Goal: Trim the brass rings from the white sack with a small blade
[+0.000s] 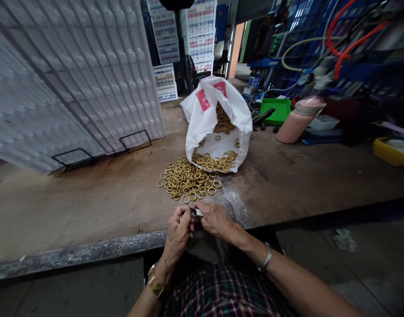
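Near the table's front edge, my left hand [179,226] is closed in a pinch, thumb on top, with a hint of gold colour between its fingers that is too small to make out. My right hand [214,218] is closed around the pale end of a small black-and-white piece [198,212]. The dark end of this piece reaches to my left fingertips; its kind is not clear. Just beyond both hands lies a loose pile of brass-coloured rings [189,178]. More rings spill from the mouth of a white plastic bag [202,125] lying on its side behind the pile.
Stacked clear plastic trays [89,75] rise at the left of the wooden table [123,193], by black wire stands [136,141]. A pink bottle [297,121], a green bin [275,111] and a yellow tray [391,152] are at the right. White crates [198,35] stand behind.
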Demonstrator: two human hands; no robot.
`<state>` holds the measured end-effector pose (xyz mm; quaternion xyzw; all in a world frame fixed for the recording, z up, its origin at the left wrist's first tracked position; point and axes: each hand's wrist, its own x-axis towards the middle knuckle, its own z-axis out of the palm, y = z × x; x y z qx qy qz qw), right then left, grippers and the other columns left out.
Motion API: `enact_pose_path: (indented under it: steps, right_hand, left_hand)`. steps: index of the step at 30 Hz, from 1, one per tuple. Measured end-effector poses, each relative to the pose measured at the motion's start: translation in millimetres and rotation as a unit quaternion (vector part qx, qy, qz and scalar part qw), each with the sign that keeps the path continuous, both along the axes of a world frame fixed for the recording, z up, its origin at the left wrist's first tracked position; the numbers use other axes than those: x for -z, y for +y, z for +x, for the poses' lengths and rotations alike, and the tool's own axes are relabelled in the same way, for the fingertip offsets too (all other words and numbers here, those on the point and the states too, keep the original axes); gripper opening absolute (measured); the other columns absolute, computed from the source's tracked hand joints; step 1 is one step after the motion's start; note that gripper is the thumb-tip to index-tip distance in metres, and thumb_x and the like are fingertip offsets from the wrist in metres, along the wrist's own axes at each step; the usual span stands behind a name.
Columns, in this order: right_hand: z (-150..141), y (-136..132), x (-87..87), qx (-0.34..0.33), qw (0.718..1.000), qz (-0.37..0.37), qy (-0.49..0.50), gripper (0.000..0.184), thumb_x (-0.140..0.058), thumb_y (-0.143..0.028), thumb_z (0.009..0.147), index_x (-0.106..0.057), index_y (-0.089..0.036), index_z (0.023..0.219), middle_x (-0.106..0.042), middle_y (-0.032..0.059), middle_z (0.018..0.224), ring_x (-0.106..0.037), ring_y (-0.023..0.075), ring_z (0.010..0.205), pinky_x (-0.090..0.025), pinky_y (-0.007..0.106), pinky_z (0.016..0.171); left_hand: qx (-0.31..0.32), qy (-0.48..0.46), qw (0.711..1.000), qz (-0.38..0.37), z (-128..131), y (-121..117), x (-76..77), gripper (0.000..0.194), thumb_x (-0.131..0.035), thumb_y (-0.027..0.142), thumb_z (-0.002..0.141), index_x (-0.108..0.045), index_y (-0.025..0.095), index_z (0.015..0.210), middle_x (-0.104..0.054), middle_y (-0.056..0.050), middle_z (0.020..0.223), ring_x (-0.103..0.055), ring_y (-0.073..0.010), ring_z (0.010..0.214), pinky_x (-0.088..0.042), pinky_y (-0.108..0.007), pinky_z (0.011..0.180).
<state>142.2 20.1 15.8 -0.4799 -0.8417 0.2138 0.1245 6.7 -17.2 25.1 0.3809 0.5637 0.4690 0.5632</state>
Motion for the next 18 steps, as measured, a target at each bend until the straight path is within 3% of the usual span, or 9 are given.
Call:
enact_pose_path:
  steps: [3,6,11,14,18]
  right_hand:
    - [-1.6,1.2,-4.7,0.007,0.999,-0.002,-0.05,0.027,-0.042,-0.014,0.073,-0.055,-0.018,0.096,-0.066,0.0061,0.076,-0.057,0.016,0.064,-0.027,0.025,0.055]
    - [-1.9,5.8,-5.0,0.029,0.996,-0.003,-0.085,0.027,-0.041,-0.016,0.076,-0.053,-0.017,0.1,-0.065,0.0078,0.079,-0.057,0.0175,0.068,-0.028,0.026,0.057]
    - [1.9,10.2,0.9,0.075,0.99,-0.009,-0.117,0.028,-0.041,-0.019,0.078,-0.052,-0.018,0.103,-0.065,0.0075,0.084,-0.057,0.0178,0.07,-0.028,0.026,0.057]
    - [4.4,5.2,2.1,0.082,0.992,0.011,-0.096,0.029,-0.041,-0.016,0.076,-0.053,-0.019,0.102,-0.066,0.0063,0.084,-0.057,0.0183,0.07,-0.029,0.026,0.059]
    - [6.2,-2.5,7.3,0.064,0.995,0.035,-0.073,0.028,-0.043,-0.014,0.073,-0.056,-0.018,0.097,-0.065,0.0075,0.087,-0.056,0.0194,0.076,-0.03,0.026,0.061]
  left_hand:
    - [0.012,0.009,1.0,0.005,-3.7,-3.0,-2.9,0.035,-0.056,0.052,0.074,-0.049,0.018,0.072,-0.047,0.006,0.051,-0.041,-0.0052,0.039,-0.033,-0.015,0.037]
    - [0.031,-0.041,0.999,-0.002,-9.4,-13.8,-13.2,0.03,-0.06,0.047,0.074,-0.05,0.019,0.074,-0.049,0.006,0.054,-0.041,-0.0047,0.04,-0.032,-0.014,0.037]
    - [0.136,-0.081,0.985,-0.067,-26.0,-44.0,-26.1,0.025,-0.06,0.041,0.076,-0.053,0.018,0.074,-0.05,0.004,0.056,-0.041,-0.0047,0.04,-0.03,-0.014,0.035]
    - [0.171,-0.111,0.968,-0.148,-38.1,-64.7,-9.1,0.025,-0.059,0.041,0.077,-0.053,0.017,0.074,-0.051,0.003,0.057,-0.04,-0.0043,0.039,-0.026,-0.014,0.034]
    - [0.144,-0.169,0.943,-0.246,-47.3,-83.6,33.4,0.024,-0.065,0.037,0.072,-0.053,0.015,0.071,-0.058,0.0,0.063,-0.041,-0.0039,0.04,-0.026,-0.013,0.033]
